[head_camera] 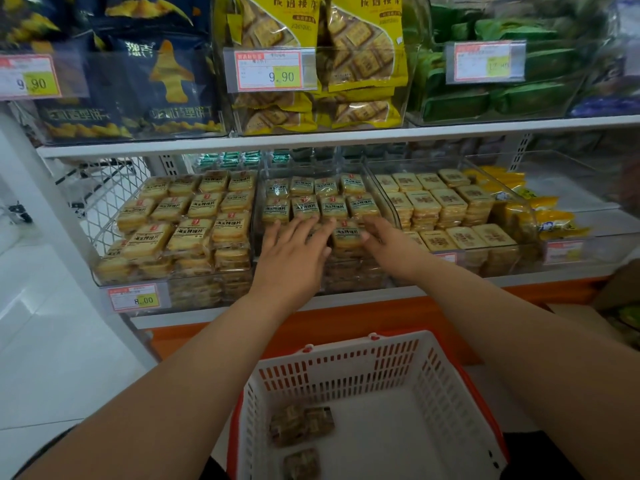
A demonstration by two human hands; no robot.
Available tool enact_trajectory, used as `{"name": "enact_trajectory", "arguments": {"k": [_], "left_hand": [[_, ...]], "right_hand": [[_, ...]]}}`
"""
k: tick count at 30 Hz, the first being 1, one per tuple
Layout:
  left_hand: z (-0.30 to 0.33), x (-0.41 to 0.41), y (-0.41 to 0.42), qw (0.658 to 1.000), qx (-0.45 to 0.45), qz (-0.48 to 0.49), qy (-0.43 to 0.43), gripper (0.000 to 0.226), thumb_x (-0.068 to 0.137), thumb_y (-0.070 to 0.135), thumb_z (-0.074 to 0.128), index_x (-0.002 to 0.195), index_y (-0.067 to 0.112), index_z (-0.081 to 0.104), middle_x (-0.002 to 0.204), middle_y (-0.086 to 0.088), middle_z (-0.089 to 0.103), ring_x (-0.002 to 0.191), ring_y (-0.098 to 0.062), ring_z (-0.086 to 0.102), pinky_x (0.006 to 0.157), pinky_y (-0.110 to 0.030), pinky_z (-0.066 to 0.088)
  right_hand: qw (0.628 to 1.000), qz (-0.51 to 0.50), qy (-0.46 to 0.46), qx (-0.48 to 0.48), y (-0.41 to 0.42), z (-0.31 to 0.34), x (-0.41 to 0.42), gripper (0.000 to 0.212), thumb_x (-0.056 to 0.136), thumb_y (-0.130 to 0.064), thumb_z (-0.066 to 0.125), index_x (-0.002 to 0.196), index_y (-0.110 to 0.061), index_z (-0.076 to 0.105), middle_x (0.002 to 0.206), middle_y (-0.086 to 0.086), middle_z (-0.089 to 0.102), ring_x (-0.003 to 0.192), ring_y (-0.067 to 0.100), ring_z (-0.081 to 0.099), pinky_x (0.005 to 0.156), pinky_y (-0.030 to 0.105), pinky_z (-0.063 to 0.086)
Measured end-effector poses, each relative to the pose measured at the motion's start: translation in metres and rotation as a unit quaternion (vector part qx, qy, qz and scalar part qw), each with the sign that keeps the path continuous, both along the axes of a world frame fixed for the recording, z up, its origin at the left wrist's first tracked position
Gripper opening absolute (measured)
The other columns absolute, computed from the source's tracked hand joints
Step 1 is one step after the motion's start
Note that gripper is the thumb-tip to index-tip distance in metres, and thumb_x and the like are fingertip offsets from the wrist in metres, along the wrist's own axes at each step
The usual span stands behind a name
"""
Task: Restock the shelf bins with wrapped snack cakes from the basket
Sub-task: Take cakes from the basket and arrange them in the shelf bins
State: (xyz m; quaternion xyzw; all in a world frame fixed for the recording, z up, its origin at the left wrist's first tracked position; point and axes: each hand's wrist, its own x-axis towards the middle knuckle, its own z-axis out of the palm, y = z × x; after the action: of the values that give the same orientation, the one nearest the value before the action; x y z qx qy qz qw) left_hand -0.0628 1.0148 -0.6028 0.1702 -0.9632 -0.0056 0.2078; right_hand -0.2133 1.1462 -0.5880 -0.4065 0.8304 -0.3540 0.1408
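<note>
Head view: your left hand (294, 244) lies flat, fingers straight and spread, on the front row of wrapped yellow snack cakes (322, 206) in the middle clear plastic shelf bin (381, 188). Your right hand (379, 233) reaches in beside it, fingers on the edge of one front cake packet (346, 233); whether they pinch it I cannot tell. Cakes fill the bin nearly to the rim, rows packed tight, little room between packets. Left clear bin (104, 271) and right clear bin (526, 209) sit flush against it, also stacked. Below, the white slotted plastic basket with red rim (450, 382) holds three dark wrapped packets (301, 426) at its near-left floor; most of its floor is bare.
</note>
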Motion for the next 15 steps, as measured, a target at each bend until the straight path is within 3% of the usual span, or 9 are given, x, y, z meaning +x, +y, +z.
{"name": "enact_trajectory", "arguments": {"k": [3, 6, 9, 11, 15], "left_hand": [[-0.009, 0.017, 0.016, 0.994, -0.006, -0.029, 0.102, 0.039, 0.104, 0.034, 0.032, 0.134, 0.019, 0.053, 0.133, -0.004, 0.056, 0.127, -0.026, 0.048, 0.104, -0.045, 0.038], [-0.031, 0.032, 0.031, 0.987, 0.054, -0.046, 0.147, 0.026, 0.105, 0.028, 0.038, 0.109, 0.014, 0.060, 0.103, -0.003, 0.060, 0.094, -0.021, 0.054, 0.075, -0.036, 0.043], [-0.075, 0.050, 0.042, 0.982, 0.180, -0.009, 0.064, 0.017, 0.104, 0.027, 0.041, 0.099, 0.019, 0.056, 0.092, 0.003, 0.055, 0.083, -0.017, 0.054, 0.066, -0.032, 0.041], [-0.111, 0.062, 0.046, 0.971, 0.235, 0.039, -0.028, 0.012, 0.102, 0.028, 0.046, 0.101, 0.024, 0.058, 0.099, 0.004, 0.061, 0.088, -0.015, 0.059, 0.070, -0.030, 0.048], [-0.170, 0.073, 0.051, 0.929, 0.305, 0.103, -0.183, 0.039, 0.099, 0.025, 0.051, 0.138, 0.026, 0.048, 0.130, 0.002, 0.058, 0.112, -0.019, 0.059, 0.092, -0.033, 0.050]], "right_hand": [[0.996, -0.028, 0.039, -0.074, 0.018, -0.007, 0.019, 0.040, 0.103, -0.030, 0.044, 0.142, -0.024, 0.041, 0.134, -0.002, 0.056, 0.116, 0.016, 0.056, 0.088, 0.030, 0.049], [0.992, -0.018, 0.087, -0.088, 0.031, -0.029, 0.050, 0.024, 0.101, -0.027, 0.049, 0.125, -0.026, 0.052, 0.101, -0.009, 0.059, 0.084, 0.006, 0.058, 0.064, 0.021, 0.045], [0.993, 0.068, 0.095, 0.016, 0.037, -0.071, 0.081, 0.020, 0.098, -0.025, 0.051, 0.118, -0.026, 0.054, 0.089, -0.012, 0.055, 0.078, 0.007, 0.057, 0.067, 0.027, 0.048], [0.985, 0.114, 0.086, 0.093, 0.041, -0.101, 0.095, 0.023, 0.098, -0.026, 0.050, 0.121, -0.025, 0.053, 0.091, -0.009, 0.059, 0.082, 0.011, 0.059, 0.069, 0.028, 0.050], [0.972, 0.129, 0.012, 0.198, 0.047, -0.159, 0.106, 0.028, 0.099, -0.029, 0.047, 0.126, -0.027, 0.049, 0.104, -0.001, 0.063, 0.080, 0.014, 0.061, 0.070, 0.032, 0.055]]}}
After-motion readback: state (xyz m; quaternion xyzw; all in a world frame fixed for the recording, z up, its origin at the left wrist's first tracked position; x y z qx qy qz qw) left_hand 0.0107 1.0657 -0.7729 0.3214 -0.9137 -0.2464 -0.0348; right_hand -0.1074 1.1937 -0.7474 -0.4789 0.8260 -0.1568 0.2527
